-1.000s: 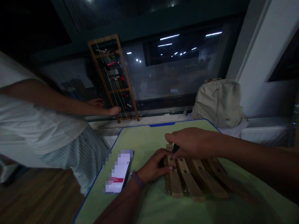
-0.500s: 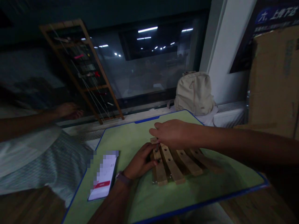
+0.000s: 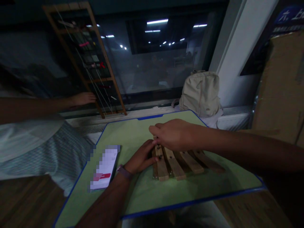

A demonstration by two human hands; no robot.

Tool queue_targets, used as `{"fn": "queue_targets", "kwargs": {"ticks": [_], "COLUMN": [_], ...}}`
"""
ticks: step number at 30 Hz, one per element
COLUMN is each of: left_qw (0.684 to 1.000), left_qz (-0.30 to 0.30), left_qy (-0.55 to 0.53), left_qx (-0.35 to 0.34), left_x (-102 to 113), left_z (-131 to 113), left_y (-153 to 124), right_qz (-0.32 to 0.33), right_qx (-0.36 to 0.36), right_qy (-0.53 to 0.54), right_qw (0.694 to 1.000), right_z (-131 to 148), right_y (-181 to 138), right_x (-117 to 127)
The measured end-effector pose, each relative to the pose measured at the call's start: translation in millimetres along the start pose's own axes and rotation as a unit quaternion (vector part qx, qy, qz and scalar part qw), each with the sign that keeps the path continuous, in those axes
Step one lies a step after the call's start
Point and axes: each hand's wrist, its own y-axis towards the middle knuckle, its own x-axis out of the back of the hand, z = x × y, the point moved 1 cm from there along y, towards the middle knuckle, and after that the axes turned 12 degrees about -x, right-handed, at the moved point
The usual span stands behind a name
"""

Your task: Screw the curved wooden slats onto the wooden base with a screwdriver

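Both hands meet at the far left end of a fan of wooden slats (image 3: pixel 181 162) that lies flat on the green surface (image 3: pixel 147 193), near its middle. Left hand (image 3: pixel 141 156) rests low on the surface with its fingers loosely stretched and laid against the outermost slat's left edge, touching it rather than wrapped around it; a band sits on that wrist. Right hand (image 3: pixel 171 134) comes in from the right, palm down, fingers curled together over the top ends of the slats where the bolt holes show; whether it pinches anything beneath the fingertips is hidden. A phone (image 3: pixel 104 167) lies on the surface well left of the slats. Beyond the surface's far edge, a beige backpack (image 3: pixel 200 91) sits on the sill, and another person's hand (image 3: pixel 82 98) reaches toward a leaning wooden rack (image 3: pixel 108 80).
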Motion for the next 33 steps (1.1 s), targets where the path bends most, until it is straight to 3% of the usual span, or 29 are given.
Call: {"fn": "queue_targets", "kwargs": {"ticks": [3,8,14,21,27,33], "left_qw": [1.0,1.0,1.0,1.0,1.0,1.0], "left_qz": [-0.008,-0.007,-0.011,-0.003,-0.023,-0.011], "left_qy": [-0.001,-0.003,-0.004,-0.011,0.001,-0.019], "left_qx": [0.01,0.008,0.003,-0.001,-0.016,0.004], "left_x": [0.2,-0.5,-0.8,0.0,-1.6,-0.7], "left_z": [-1.2,-0.9,-0.5,2.4,5.1,5.1], "left_y": [0.7,0.2,-0.5,-1.2,-0.5,-0.5], "right_qz": [-0.008,-0.017,-0.013,0.05,-0.012,0.042], "right_qx": [0.019,-0.068,0.053,-0.014,0.085,0.073], "right_qy": [-0.016,-0.085,0.008,-0.005,0.031,0.084], "right_qw": [1.0,0.994,0.998,0.999,0.996,0.993], "right_z": [2.3,-4.2,0.8,-18.5,1.0,-10.8], "right_y": [7.2,8.8,-6.4,7.9,7.1,8.2], "right_x": [-2.5,-7.1,-5.8,5.7,-6.0,2.2]}}
